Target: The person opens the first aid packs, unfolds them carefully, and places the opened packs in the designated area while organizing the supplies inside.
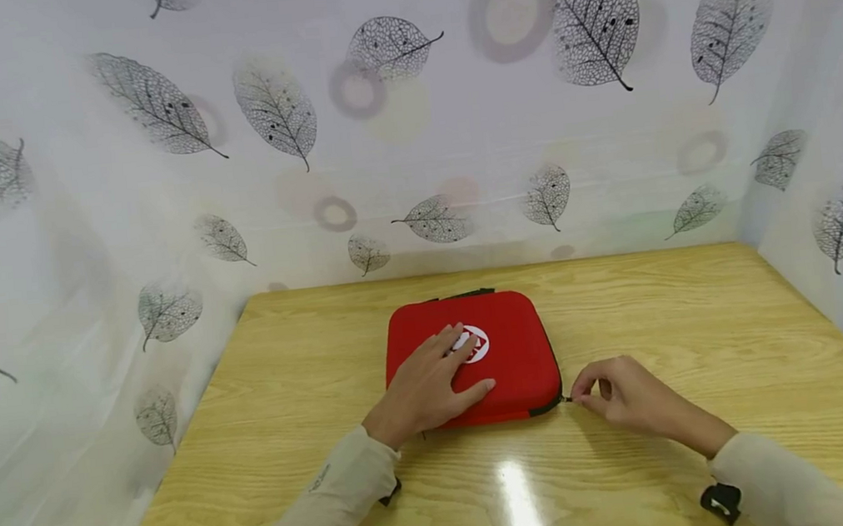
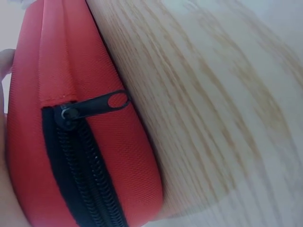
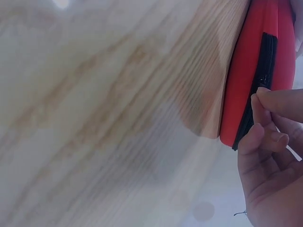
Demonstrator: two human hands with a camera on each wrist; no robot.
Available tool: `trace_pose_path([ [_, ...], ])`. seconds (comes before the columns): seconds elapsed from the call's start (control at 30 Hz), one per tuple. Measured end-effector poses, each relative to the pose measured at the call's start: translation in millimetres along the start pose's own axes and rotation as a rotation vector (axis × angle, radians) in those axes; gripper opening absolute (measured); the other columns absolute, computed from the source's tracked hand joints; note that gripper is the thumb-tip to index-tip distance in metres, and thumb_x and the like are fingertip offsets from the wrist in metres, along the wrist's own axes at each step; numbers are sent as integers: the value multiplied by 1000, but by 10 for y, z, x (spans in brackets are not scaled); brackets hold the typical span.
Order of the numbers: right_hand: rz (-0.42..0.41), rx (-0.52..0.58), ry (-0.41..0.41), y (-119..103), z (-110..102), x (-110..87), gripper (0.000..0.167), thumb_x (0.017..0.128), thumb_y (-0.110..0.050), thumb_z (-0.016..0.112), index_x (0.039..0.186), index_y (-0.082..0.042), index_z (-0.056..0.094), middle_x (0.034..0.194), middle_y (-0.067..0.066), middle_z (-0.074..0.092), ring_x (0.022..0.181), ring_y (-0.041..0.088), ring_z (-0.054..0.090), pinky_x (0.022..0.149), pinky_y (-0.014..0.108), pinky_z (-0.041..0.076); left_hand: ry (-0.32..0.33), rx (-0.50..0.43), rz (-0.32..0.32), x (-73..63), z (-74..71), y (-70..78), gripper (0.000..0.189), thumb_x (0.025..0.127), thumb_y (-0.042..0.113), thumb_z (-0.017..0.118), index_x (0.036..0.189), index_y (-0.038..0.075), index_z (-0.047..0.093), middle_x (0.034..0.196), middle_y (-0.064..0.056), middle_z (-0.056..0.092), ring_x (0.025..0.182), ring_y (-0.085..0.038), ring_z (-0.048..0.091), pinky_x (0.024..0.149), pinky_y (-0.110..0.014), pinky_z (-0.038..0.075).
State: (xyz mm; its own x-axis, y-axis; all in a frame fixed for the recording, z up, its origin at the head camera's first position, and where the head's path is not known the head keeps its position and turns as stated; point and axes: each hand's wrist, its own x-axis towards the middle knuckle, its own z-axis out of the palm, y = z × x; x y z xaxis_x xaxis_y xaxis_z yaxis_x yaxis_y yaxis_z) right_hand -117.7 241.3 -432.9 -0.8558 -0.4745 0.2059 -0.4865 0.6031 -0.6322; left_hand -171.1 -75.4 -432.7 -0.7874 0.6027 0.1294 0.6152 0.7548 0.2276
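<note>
A red zippered case with a white round logo lies flat on the wooden table. Spread over its top, my left hand rests with straight fingers, partly covering the logo. At the case's near right corner, my right hand pinches a zipper pull between thumb and forefinger. In the right wrist view, the pinching fingertips are right at the black zipper, hiding most of the pull. Another black zipper pull hangs at the end of the zipper tape in the left wrist view.
The wooden table extends around the case on all sides. A white leaf-patterned sheet stands behind the table and along both sides. A dark strap shows at the case's far edge.
</note>
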Motion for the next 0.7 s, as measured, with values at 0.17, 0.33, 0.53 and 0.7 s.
trace_pose_path([
  [0.17, -10, -33, 28, 36, -21, 26, 13, 87, -1, 77, 84, -13, 76, 77, -9, 68, 53, -1, 43, 46, 21, 40, -8, -3, -13, 10, -9, 14, 74, 97, 64, 49, 156, 19, 43, 163, -9, 33, 149, -25, 31, 121, -40, 25],
  [0.33, -9, -56, 41, 57, -41, 70, 12, 87, -1, 76, 84, -13, 76, 78, -9, 69, 53, 0, 44, 47, 22, 41, -44, 1, -40, 24, -30, 19, 75, 98, 64, 47, 158, 20, 39, 164, -8, 30, 151, -25, 28, 121, -41, 25],
  [0.53, 23, -97, 74, 70, -48, 143, 12, 86, 0, 76, 83, -11, 76, 77, -9, 68, 51, -1, 42, 46, 22, 40, -48, 30, -51, 27, -45, -9, 73, 98, 63, 48, 158, 22, 39, 163, -8, 31, 149, -26, 31, 120, -43, 28],
  [0.7, 72, -126, 87, 108, -69, 214, 5, 88, -4, 75, 84, -6, 76, 79, -6, 69, 50, 1, 42, 46, 23, 40, -39, 49, -53, 13, -69, -15, 69, 99, 62, 48, 154, 22, 46, 161, -11, 35, 146, -29, 35, 118, -46, 31],
])
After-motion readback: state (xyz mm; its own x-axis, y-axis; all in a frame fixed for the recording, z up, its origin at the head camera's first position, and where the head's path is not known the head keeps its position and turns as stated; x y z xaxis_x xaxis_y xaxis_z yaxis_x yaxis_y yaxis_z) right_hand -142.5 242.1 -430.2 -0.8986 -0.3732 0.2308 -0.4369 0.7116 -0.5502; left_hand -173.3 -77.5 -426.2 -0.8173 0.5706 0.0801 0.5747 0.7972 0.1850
